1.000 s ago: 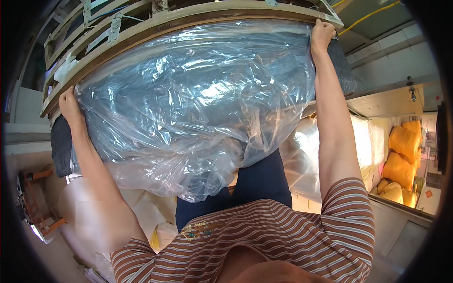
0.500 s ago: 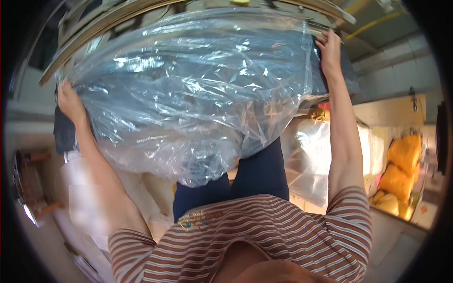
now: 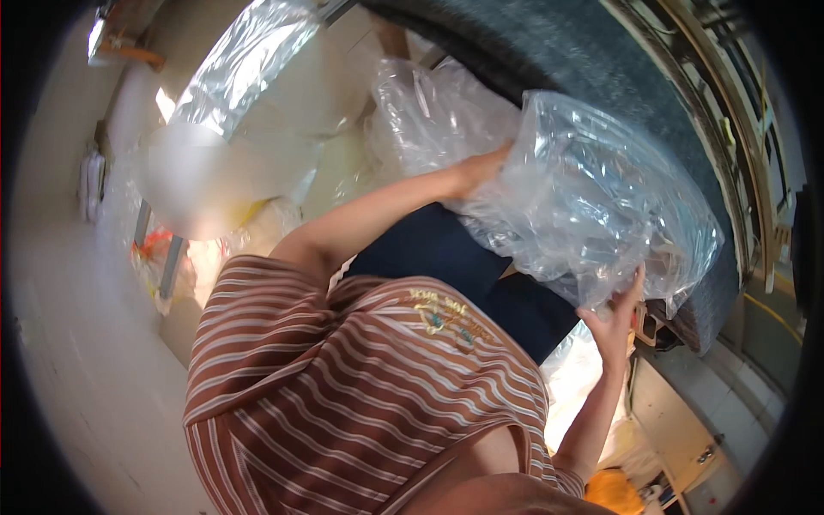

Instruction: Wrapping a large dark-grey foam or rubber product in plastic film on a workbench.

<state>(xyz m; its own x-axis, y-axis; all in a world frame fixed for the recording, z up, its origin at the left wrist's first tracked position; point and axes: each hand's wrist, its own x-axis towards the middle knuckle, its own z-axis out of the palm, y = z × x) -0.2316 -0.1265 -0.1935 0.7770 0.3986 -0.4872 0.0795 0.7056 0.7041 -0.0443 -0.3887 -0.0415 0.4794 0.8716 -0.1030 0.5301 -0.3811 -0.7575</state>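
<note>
A large sheet or bag of clear plastic film lies bunched in front of me, crumpled and shiny. My left hand reaches into its left side; the film covers the fingers, so their grip is hidden. At the film's lower right edge is my right hand, thumb and forefinger spread apart against the plastic. Beneath and beyond the film stretches a dark grey, fabric-like surface. More loose clear film hangs to the left of my left hand.
Wooden rails run along the far right side. A shiny silvery-clear roll or bundle stands at upper left. At lower right are a pale wooden cabinet panel and an orange bundle.
My view has turned. The film, earlier spread wide between both hands over the dark material, is now bunched up. Both hands have come closer together, and the dark surface beyond is uncovered.
</note>
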